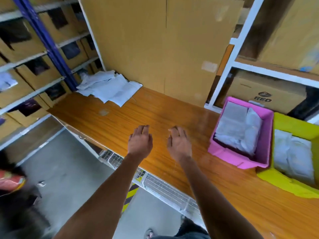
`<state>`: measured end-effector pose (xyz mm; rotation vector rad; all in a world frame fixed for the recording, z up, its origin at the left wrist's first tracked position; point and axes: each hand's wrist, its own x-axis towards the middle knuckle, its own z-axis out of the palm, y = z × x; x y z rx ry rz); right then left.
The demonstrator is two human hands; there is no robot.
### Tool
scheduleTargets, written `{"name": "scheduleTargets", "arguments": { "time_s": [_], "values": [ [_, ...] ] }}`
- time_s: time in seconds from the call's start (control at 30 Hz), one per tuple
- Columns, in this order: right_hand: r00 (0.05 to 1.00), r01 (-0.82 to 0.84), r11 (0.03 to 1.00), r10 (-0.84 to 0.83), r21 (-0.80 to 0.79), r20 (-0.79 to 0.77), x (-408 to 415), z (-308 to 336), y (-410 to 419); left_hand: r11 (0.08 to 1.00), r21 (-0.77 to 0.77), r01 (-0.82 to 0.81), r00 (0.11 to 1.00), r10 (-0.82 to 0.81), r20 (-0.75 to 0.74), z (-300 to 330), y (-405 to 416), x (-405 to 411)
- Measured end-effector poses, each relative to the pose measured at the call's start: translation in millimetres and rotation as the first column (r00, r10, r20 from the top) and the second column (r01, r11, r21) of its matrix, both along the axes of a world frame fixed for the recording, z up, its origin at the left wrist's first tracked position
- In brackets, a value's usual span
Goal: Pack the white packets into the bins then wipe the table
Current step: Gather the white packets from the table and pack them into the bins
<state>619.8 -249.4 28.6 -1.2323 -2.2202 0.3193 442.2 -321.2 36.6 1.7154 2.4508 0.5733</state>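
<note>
- Using the table [155, 114] as my landmark, going left to right.
- Off its far-left end: shelves [34, 66] full of cardboard boxes. Not part of the job.
- On the table's far-left corner: a loose pile of white packets [110, 88], overlapping and slumped against the shelf post. These are what's left to pack, I'd say.
- Over the middle of the table, near the front edge: left hand [140, 142], palm down, fingers relaxed, holding nothing.
- Just beside it: right hand [179, 144], same deal, fingers loose and empty. Can't tell if either one is actually touching the wood or hovering over it.
- Behind the table's middle: a big cardboard sheet [164, 49] standing upright.
- On the table's right end: pink bin [222, 152], already holding packets stacked pretty high.
- Right of that, touching it or nearly: yellow bin [284, 185], packets in it too, partly out of shot.
- What I'd worry about: the pile is well away from both hands, and those packets look slick, so grabbing a bunch at once could send some sliding off the corner to the floor.
- Also the pink bin looks close to full, so jamming more in might tip some over the rim.
- No cloth in sight for the wipe.
</note>
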Motion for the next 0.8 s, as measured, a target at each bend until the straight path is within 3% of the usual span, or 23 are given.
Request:
{"name": "scheduleTargets", "arguments": {
  "time_s": [0.33, 0.67, 0.8],
  "values": [
    [0.987, -0.121, 0.975, 0.138, -0.184, 0.084, -130.3, -23.8, 22.8, 0.986, -0.114, -0.125, 0.990, 0.132, 0.057, -19.1, -18.6, -118.3],
    [0.988, -0.146, 0.956, 0.155, -0.256, 0.013, -265.1, -59.0, 93.6, 0.950, -0.259, -0.171, 0.985, 0.173, -0.015, -32.1, 39.0, -238.6],
    [0.988, -0.133, 0.944, 0.150, -0.301, 0.035, -310.5, -51.6, 131.9, 0.957, -0.234, -0.170, 0.985, 0.174, -0.004, -28.9, 76.4, -278.0]
  ]
}}
